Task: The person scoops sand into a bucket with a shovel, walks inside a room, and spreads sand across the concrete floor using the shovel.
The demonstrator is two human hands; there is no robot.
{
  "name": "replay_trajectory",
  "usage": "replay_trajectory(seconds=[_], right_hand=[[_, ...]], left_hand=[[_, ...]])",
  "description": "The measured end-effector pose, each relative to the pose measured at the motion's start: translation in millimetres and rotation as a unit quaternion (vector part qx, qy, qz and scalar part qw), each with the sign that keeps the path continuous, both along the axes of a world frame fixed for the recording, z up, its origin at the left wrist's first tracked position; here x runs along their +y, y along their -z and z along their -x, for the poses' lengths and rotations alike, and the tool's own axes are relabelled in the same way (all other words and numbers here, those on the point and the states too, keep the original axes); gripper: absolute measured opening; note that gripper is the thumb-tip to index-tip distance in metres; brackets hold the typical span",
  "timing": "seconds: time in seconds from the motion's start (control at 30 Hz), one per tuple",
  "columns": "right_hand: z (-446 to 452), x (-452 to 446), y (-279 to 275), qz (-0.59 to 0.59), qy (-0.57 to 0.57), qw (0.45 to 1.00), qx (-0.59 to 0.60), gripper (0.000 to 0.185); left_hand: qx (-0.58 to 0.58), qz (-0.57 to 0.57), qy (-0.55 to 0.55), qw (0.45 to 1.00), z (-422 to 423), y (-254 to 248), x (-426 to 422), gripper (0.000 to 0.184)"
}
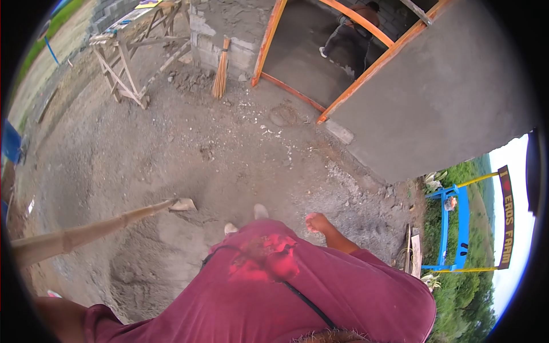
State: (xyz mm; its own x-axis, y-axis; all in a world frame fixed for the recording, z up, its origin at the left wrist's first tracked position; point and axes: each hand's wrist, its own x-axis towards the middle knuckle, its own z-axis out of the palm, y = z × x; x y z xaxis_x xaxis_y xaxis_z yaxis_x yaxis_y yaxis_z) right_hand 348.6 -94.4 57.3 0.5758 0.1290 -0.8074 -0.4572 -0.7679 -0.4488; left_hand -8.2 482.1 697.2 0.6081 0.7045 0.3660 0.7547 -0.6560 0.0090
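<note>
The wearer's right hand [316, 222] hung right of the frame's centre, beside the maroon shirt [240, 308]; it was too small to tell how far its fingers were open or whether they held anything. The left arm [60, 319] entered at the lower left, its hand beyond the view, so its fingers and any hold could not be told. A bamboo pole [94, 234] slanted in from the left edge, its pale end over the sandy ground [229, 154] left of centre. Two shoes [260, 211] showed past the shirt. At the top, a stick broom [221, 71] stood by a block wall [229, 23], between a wooden trestle [128, 68] at upper left and an orange door frame [269, 43]. Through that opening, another person [346, 28] bent forward. A plastered wall [434, 97] filled the upper right; below it, at the right edge, was a lettered signboard [505, 217] beside a blue frame [464, 228].
</note>
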Motion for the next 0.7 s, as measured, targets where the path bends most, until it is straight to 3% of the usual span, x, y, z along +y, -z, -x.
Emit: replay_trajectory(seconds=[0.37,0.7], right_hand=[[-4,-14,19,0.004,-0.008,1.0,0.005,0.018],[-22,-10,3,0.008,0.006,1.0,0.01,0.022]], left_hand=[[0.04,-0.03,-0.001,0.999,-22,-2,5,0.03],[0.037,-0.028,-0.01,0.999,-36,-2,11,0.028]])
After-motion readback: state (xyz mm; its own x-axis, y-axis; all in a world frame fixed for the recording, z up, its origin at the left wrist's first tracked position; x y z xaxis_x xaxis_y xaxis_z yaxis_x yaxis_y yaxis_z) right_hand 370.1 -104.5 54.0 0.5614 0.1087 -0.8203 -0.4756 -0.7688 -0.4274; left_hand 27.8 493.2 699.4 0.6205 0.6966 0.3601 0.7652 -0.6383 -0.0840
